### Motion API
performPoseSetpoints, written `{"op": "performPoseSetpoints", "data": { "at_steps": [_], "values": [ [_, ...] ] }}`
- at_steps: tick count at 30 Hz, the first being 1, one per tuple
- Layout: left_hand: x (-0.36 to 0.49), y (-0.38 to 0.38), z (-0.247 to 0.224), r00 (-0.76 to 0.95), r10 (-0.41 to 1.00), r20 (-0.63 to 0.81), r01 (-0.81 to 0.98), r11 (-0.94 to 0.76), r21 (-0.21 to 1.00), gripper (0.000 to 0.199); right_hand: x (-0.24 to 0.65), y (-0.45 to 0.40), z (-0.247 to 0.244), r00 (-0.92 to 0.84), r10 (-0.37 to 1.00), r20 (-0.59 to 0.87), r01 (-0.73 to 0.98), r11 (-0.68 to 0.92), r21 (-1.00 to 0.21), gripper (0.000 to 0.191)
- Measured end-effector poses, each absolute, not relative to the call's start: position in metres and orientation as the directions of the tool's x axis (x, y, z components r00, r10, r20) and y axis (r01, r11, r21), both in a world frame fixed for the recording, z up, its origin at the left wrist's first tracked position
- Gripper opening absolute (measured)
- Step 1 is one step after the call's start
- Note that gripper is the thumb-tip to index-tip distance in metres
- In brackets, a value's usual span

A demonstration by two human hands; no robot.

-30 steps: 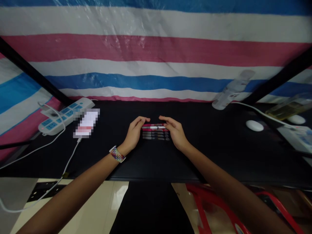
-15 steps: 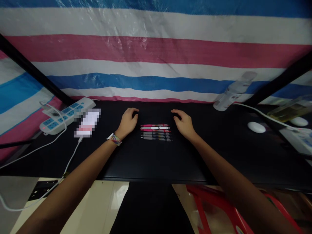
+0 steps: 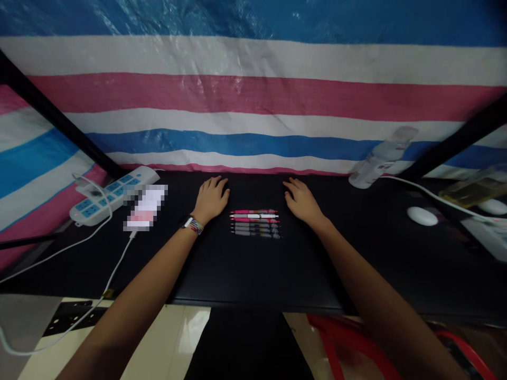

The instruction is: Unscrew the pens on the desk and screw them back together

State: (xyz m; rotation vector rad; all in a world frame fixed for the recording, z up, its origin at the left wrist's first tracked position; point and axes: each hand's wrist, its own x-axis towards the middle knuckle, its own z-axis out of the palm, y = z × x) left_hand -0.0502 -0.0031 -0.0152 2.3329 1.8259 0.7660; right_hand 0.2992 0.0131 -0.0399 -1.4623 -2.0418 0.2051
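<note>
On the black table (image 3: 253, 274) several pens lie side by side in a stack of parallel rows between my hands. Two have pink-red barrels, such as the red pen (image 3: 249, 221); between them is a white pen (image 3: 257, 216), and nearer to me are clear-grey pens (image 3: 253, 232). Left of the pens, my left hand (image 3: 212, 199) rests palm down with fingers spread, holding nothing; a patterned wristband (image 3: 195, 225) circles its wrist. To the right, my right hand (image 3: 301, 201) lies on the table, fingers apart, also without anything in it. Neither hand touches the pens.
A white power strip (image 3: 114, 195) and a blurred-out phone (image 3: 146, 207) on a cable lie at left. At right stand a clear bottle (image 3: 380, 158) and a tilted bottle of yellowish liquid (image 3: 469, 190), with a white mouse-like object (image 3: 422, 216). Striped sheeting (image 3: 237, 95) hangs behind.
The fingers of my left hand have spread and flattened on the table. My right hand's fingers have opened slightly. The view has tilted up a little; the pens lie as before.
</note>
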Motion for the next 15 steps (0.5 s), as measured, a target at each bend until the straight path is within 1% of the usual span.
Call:
{"op": "performPoseSetpoints", "data": {
  "at_steps": [3, 7, 11, 15],
  "values": [
    [-0.0503, -0.0035, -0.0148, 0.165, 0.930, 0.328, 0.887, -0.285, 0.364, 0.056, 0.2993, 0.0139, -0.0425, -0.202, 0.892, 0.404, 0.797, 0.390, -0.462, 0.054],
    [-0.0507, -0.0026, -0.0158, 0.165, 0.933, 0.320, 0.870, -0.290, 0.398, 0.055, 0.2997, 0.0137, -0.0419, -0.211, 0.899, 0.384, 0.807, 0.382, -0.450, 0.056],
    [-0.0519, -0.0011, -0.0171, 0.181, 0.934, 0.309, 0.876, -0.296, 0.381, 0.057, 0.3002, 0.0132, -0.0396, -0.218, 0.908, 0.359, 0.812, 0.372, -0.449, 0.057],
    [-0.0527, -0.0002, -0.0199, 0.172, 0.925, 0.340, 0.859, -0.310, 0.408, 0.054, 0.3005, 0.0132, -0.0383, -0.222, 0.908, 0.355, 0.807, 0.375, -0.455, 0.057]
  ]
}}
